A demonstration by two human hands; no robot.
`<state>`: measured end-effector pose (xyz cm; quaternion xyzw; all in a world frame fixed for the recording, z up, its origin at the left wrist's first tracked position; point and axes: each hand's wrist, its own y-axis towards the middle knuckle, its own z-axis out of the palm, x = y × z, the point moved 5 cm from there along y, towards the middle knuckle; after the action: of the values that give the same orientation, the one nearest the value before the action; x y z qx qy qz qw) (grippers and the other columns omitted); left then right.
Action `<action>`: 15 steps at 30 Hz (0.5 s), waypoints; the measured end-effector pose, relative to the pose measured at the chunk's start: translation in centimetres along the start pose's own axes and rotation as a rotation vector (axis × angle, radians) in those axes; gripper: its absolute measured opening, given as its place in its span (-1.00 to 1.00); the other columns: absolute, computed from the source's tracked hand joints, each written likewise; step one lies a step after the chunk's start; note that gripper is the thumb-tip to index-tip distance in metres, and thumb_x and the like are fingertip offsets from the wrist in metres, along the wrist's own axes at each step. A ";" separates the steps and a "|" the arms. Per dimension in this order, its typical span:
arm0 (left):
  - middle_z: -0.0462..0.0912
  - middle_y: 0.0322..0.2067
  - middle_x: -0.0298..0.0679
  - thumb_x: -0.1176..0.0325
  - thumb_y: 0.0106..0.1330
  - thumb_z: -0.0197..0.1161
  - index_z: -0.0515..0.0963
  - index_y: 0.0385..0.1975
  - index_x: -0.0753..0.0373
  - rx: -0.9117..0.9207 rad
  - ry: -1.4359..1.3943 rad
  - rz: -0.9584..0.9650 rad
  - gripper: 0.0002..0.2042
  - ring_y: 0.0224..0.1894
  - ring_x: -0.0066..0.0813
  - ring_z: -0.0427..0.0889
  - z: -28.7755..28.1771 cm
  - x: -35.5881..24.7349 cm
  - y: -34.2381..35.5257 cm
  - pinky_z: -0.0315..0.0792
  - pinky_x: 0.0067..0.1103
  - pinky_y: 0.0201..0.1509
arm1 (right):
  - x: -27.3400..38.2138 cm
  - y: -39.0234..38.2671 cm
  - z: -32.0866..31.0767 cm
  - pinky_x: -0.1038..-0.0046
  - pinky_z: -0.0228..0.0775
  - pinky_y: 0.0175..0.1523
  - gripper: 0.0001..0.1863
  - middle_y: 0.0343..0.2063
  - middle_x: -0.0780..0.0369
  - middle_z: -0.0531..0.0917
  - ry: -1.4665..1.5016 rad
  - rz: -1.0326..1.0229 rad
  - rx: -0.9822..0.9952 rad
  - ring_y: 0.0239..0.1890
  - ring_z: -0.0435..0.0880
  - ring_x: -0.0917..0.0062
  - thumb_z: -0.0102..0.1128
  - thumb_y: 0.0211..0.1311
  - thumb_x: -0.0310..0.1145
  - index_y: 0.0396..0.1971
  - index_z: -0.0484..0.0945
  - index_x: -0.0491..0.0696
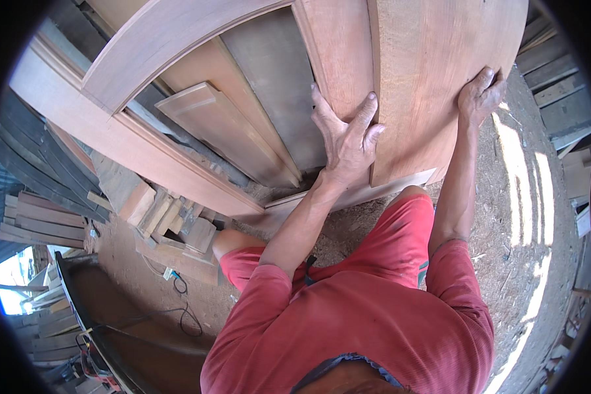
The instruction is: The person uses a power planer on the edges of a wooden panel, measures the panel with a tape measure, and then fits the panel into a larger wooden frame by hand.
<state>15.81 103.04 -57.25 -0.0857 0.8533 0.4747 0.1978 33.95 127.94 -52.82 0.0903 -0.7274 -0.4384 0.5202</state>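
Note:
My left hand [348, 139] lies across an upright of a pale wooden frame [338, 56] with a curved opening. Some of its fingers curl over the upright's inner edge, while the thumb and index finger press by the seam with a wide wooden board [420, 79]. That board stands against the frame, on its right. My right hand [482, 97] is closed around the board's outer right edge, its fingertips partly hidden. Through the frame's opening, a raised wooden panel [223, 128] leans against other boards.
Offcuts and wood blocks [171, 220] are piled left of my knees. A dark trough-like piece [111, 295] and a black cable [189, 318] lie at lower left. Curved dark boards [43, 154] stack at far left; more planks [561, 92] line the right. Sunlit strips cross the dusty floor [505, 262].

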 end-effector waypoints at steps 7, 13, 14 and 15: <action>-0.33 0.34 0.67 0.25 0.14 0.49 0.51 0.26 0.05 0.032 0.002 -0.006 -0.39 0.36 0.62 -0.06 0.2 0.1 0.4 0.06 0.11 0.32 | -0.5 -0.1 0.7 0.07 0.21 0.33 -0.37 0.09 -0.20 0.49 -0.117 0.015 -0.027 0.20 0.44 -0.02 -0.18 0.51 -0.06 0.21 0.36 -0.37; -0.35 0.33 0.67 0.28 0.13 0.49 0.55 0.23 0.08 0.024 -0.013 -0.019 -0.42 0.34 0.62 -0.07 0.4 -0.4 0.2 0.10 0.12 0.26 | 0.0 1.5 -0.3 0.21 0.31 0.24 -0.37 0.01 -0.13 0.56 -0.073 0.121 0.059 0.10 0.54 0.15 -0.14 0.54 -0.01 0.15 0.40 -0.36; -0.35 0.33 0.67 0.28 0.13 0.49 0.56 0.22 0.08 0.039 -0.010 -0.042 -0.43 0.33 0.62 -0.06 0.4 -0.4 0.1 0.11 0.12 0.25 | 0.0 1.4 -0.4 0.25 0.32 0.22 -0.36 0.00 -0.11 0.58 -0.065 0.156 0.090 0.08 0.55 0.22 -0.13 0.55 0.02 0.15 0.41 -0.36; -0.36 0.33 0.66 0.27 0.14 0.48 0.58 0.20 0.07 0.054 -0.002 -0.060 -0.45 0.30 0.62 -0.03 0.6 -0.2 0.0 0.11 0.12 0.26 | -0.2 1.3 -0.3 0.25 0.32 0.22 -0.36 -0.02 -0.07 0.58 -0.066 0.191 0.161 0.07 0.54 0.26 -0.12 0.55 0.03 0.15 0.41 -0.34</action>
<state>16.16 103.53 -57.46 -0.1057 0.8626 0.4456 0.2151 34.74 128.65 -52.03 0.0474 -0.7820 -0.3298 0.5267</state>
